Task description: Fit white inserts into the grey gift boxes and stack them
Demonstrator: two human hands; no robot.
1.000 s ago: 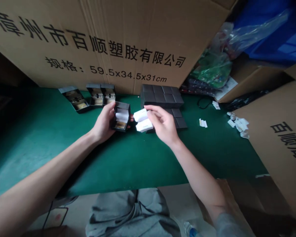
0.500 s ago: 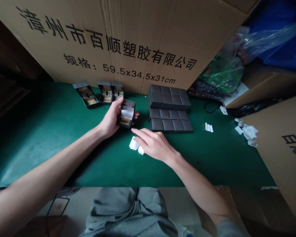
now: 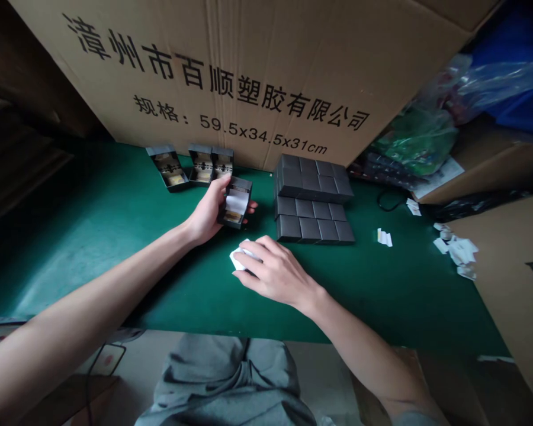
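Your left hand (image 3: 206, 216) holds an open black box (image 3: 236, 204), tilted. White paper (image 3: 238, 259) lies under your right hand (image 3: 278, 275).

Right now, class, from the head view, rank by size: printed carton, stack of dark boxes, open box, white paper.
1. Printed cardboard carton
2. Stack of dark boxes
3. Open box and white paper: unsure, the hand hides the paper.

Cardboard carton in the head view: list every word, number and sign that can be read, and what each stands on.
"漳州市百顺塑胶有限公司": on the large cardboard carton
"规格: 59.5x34.5x31cm": below that line, on the same carton
Dark characters on the right-hand carton: cut off by the frame edge, unreadable
White paper scraps: too small to tell whether they bear any text
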